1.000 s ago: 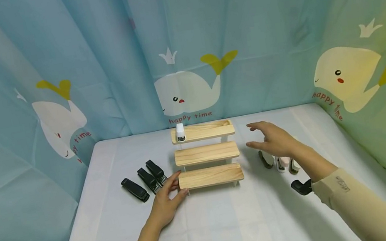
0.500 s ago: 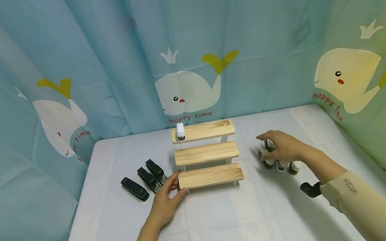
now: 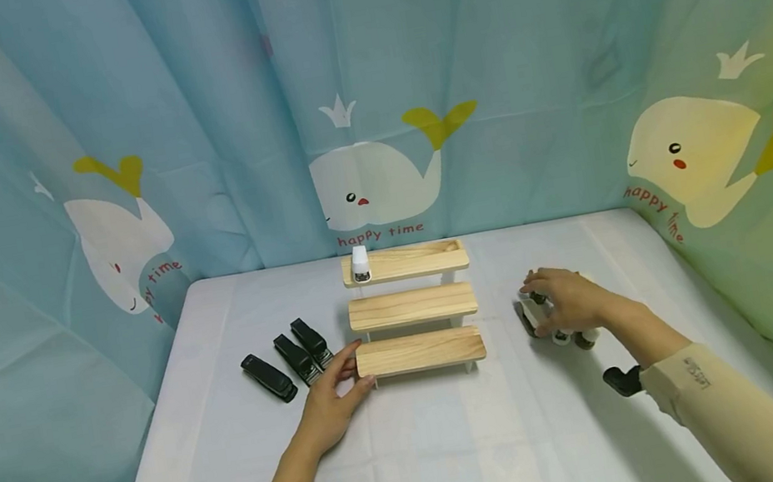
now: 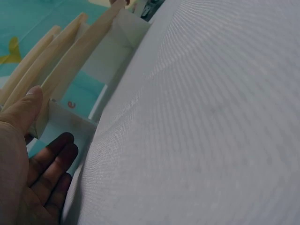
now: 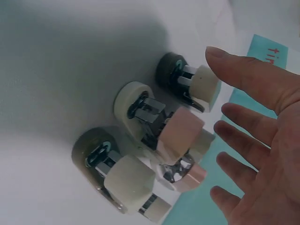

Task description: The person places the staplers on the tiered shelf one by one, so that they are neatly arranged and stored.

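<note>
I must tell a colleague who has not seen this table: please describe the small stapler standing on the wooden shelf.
Find the three-step wooden shelf at the table's middle. On the left end of its top step stands a small white stapler. It alone is on the shelf; the black staplers lie on the table to the left.

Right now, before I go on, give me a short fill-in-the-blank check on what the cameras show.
1. The small white stapler stands on the ____ step of the wooden stand.
2. The black staplers on the table number ____.
3. The left hand rests at the stand's ____ step.
4. The right hand reaches over the pale mini staplers with fingers ____.

Missing words: top; three; bottom; spread
</note>
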`<action>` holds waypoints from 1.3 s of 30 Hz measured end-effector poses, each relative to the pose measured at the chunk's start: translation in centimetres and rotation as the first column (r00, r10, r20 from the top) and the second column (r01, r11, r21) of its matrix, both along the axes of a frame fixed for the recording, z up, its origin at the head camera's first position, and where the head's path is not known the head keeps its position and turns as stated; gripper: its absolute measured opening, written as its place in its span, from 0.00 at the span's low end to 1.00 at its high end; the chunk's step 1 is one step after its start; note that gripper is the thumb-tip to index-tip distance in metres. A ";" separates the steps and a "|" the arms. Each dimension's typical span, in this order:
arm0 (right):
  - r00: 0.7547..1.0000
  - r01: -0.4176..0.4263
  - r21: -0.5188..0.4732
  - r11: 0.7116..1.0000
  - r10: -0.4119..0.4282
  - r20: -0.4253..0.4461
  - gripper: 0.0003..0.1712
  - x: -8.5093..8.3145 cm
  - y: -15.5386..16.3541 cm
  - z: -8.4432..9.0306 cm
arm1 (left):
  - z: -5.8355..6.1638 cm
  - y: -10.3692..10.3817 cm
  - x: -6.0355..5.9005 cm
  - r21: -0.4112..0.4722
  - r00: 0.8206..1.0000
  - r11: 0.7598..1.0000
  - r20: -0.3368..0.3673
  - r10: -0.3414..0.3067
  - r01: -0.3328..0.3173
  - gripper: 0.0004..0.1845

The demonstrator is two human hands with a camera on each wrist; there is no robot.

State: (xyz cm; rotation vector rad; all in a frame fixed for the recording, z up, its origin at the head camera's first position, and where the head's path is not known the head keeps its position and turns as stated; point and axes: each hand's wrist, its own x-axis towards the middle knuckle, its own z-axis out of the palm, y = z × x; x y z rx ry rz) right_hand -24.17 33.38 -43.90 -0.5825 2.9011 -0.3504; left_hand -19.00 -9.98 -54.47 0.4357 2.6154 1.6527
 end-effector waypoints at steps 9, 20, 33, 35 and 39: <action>1.000 0.002 0.046 0.999 -0.002 0.005 0.44 -0.4 0.5 -1.1 | -0.2 0.1 -0.1 0.007 1.000 1.000 -0.019 -0.003 0.003 0.34; 0.999 -0.030 0.031 0.999 0.030 0.012 0.43 -0.3 0.2 -1.5 | -0.2 -0.1 0.0 -0.019 1.000 1.000 0.015 0.005 -0.005 0.33; 0.999 -0.012 0.020 1.000 0.013 -0.052 0.43 0.2 0.0 -1.9 | -0.5 -0.1 -0.1 -0.010 1.000 1.000 0.026 0.004 -0.004 0.34; 0.998 -0.005 0.018 1.000 0.006 -0.058 0.43 0.3 -0.1 -2.0 | -0.5 -0.1 -0.1 -0.012 1.000 1.000 0.028 0.008 -0.008 0.34; 0.998 0.014 0.004 1.000 -0.013 -0.062 0.42 0.4 -0.4 -2.1 | -0.6 -0.1 -0.1 -0.014 0.999 1.000 0.033 0.008 -0.008 0.34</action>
